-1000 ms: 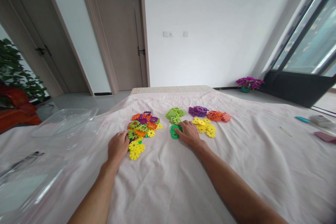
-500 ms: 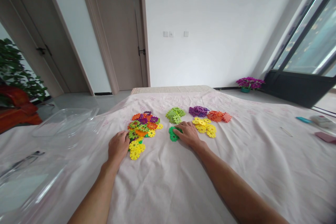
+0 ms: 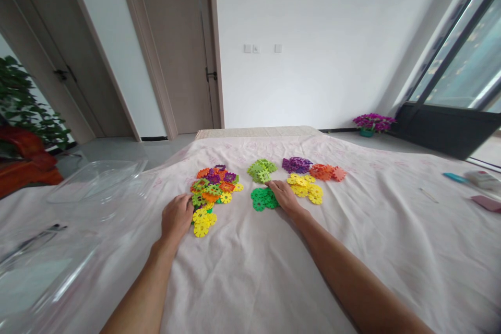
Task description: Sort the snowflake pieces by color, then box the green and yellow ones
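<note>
My left hand [image 3: 177, 217] rests on the cloth against the left side of a mixed pile of plastic snowflake discs [image 3: 212, 189]. Its fingers are loosely curved, their tips partly hidden by the pile. Some yellow discs [image 3: 201, 228] lie at that pile's near end. My right hand [image 3: 284, 198] lies at the right edge of a group of green discs [image 3: 262, 199], fingers stretched out and apart. Around it are sorted groups: light green pieces [image 3: 261, 171] behind, purple pieces [image 3: 296, 165] and orange pieces [image 3: 327, 172] farther back right, yellow discs [image 3: 305, 188] to the right.
A pale cloth [image 3: 242, 276] with wrinkles covers the surface. Clear plastic containers [image 3: 94, 182] stand at the left, with glasses [image 3: 35, 240] near them. At the right lie a blue item [image 3: 454, 177], a thin stick [image 3: 429, 195] and a dark pink object [image 3: 486, 203].
My right hand has slid slightly right, off the green discs, so more of them show. My left hand has stayed in place.
</note>
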Demonstrator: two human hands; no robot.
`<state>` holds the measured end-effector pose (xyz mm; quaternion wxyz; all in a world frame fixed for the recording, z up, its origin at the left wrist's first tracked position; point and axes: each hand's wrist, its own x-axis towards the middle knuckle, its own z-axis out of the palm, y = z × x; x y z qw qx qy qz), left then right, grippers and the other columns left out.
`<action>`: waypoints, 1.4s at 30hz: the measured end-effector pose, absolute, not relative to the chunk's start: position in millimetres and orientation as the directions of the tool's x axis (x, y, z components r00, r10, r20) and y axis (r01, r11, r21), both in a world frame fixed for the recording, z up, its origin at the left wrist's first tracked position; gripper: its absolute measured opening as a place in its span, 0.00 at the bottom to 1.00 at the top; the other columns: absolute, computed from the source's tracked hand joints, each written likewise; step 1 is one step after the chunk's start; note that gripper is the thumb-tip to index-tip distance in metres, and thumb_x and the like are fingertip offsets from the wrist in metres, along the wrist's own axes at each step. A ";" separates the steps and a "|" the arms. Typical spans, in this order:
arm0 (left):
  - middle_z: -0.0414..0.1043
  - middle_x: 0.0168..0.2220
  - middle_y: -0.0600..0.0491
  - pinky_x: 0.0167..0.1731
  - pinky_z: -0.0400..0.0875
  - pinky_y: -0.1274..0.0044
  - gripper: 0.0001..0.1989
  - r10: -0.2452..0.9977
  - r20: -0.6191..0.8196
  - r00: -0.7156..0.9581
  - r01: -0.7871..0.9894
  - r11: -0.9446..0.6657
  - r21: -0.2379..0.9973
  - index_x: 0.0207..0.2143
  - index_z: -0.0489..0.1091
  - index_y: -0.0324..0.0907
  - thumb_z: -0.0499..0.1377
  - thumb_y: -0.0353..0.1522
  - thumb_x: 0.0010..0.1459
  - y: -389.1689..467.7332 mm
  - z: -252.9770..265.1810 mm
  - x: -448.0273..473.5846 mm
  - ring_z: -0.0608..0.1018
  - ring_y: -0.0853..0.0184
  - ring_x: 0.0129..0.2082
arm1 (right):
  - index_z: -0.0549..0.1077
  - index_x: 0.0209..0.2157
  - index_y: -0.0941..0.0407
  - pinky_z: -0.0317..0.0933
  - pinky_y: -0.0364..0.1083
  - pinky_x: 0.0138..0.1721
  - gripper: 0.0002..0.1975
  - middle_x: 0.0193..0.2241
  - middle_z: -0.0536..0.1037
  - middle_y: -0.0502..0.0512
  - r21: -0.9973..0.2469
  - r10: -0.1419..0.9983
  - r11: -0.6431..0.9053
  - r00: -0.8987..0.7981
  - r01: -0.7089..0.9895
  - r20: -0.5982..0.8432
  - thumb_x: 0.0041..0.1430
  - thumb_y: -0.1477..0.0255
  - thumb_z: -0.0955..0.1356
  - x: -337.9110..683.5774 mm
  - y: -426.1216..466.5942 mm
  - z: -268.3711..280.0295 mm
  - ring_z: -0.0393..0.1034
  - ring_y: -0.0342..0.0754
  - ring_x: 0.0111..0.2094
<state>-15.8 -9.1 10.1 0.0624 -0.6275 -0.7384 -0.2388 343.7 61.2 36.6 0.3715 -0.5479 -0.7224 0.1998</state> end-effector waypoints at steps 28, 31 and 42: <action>0.75 0.51 0.44 0.59 0.55 0.58 0.19 0.892 0.406 -0.200 0.978 0.160 0.132 0.49 0.72 0.39 0.46 0.30 0.63 -27.7 28.8 15.9 0.76 0.56 0.50 | 0.59 0.64 0.50 0.58 0.52 0.53 0.26 0.60 0.66 0.57 -0.176 0.461 0.887 -0.833 0.427 0.305 0.66 0.65 0.66 244.9 -16.8 53.8 0.61 0.52 0.56; 0.75 0.51 0.43 0.59 0.53 0.56 0.19 0.874 0.402 -0.272 0.961 0.228 0.153 0.50 0.72 0.40 0.46 0.31 0.63 -29.0 29.9 25.0 0.76 0.56 0.50 | 0.59 0.64 0.50 0.59 0.52 0.53 0.26 0.61 0.66 0.58 -0.187 0.456 0.889 -0.840 0.417 0.293 0.67 0.63 0.64 244.2 -16.4 53.3 0.62 0.53 0.56; 0.76 0.49 0.42 0.51 0.62 0.63 0.18 0.883 0.371 -0.288 0.954 0.231 0.190 0.50 0.70 0.39 0.48 0.33 0.64 -25.2 28.4 37.6 0.75 0.55 0.50 | 0.72 0.52 0.53 0.61 0.48 0.52 0.14 0.48 0.76 0.56 -0.240 0.409 0.909 -0.836 0.340 0.366 0.66 0.68 0.65 239.5 -11.3 45.7 0.68 0.48 0.49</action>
